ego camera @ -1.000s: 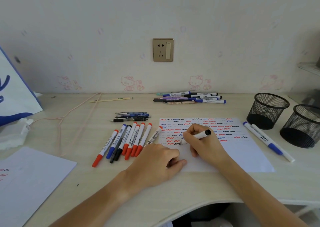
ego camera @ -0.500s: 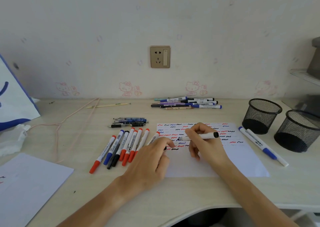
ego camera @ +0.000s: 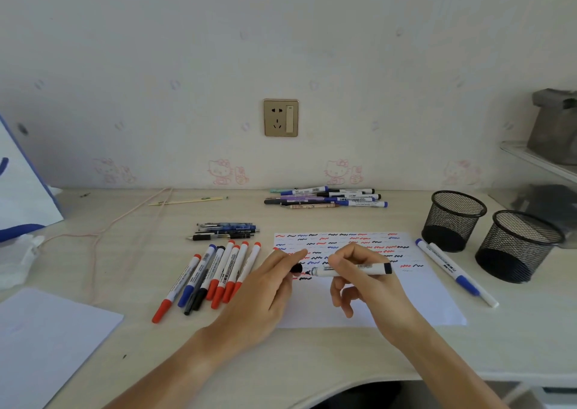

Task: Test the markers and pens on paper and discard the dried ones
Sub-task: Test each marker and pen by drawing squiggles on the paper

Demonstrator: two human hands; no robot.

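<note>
Over the white sheet of paper covered with red, blue and black squiggles (ego camera: 427, 296), in the head view, the right hand (ego camera: 371, 280) holds a white marker with a black end (ego camera: 352, 269) between thumb and fingers, lying almost level with its uncapped tip pointing left. Just left of that tip the left hand (ego camera: 265, 293) pinches a small black cap (ego camera: 296, 267) at its fingertips, a little apart from the marker tip. The paper lies flat on the pale wooden counter (ego camera: 140, 265). Left of the paper lies a row of white markers with red, blue and black caps (ego camera: 212, 277), side by side and touching. Behind that row, left of the paper's far corner, is a small bundle of dark pens (ego camera: 224, 231). Beyond the paper, close to the wall, lies another pile of mixed pens and markers (ego camera: 327, 198). Right of the paper lie two white markers with blue caps (ego camera: 452, 271), and further right stand two black mesh cups (ego camera: 487, 234), upright, just beside each other. Far left of the paper another white sheet (ego camera: 46, 343) lies at the counter edge.
</note>
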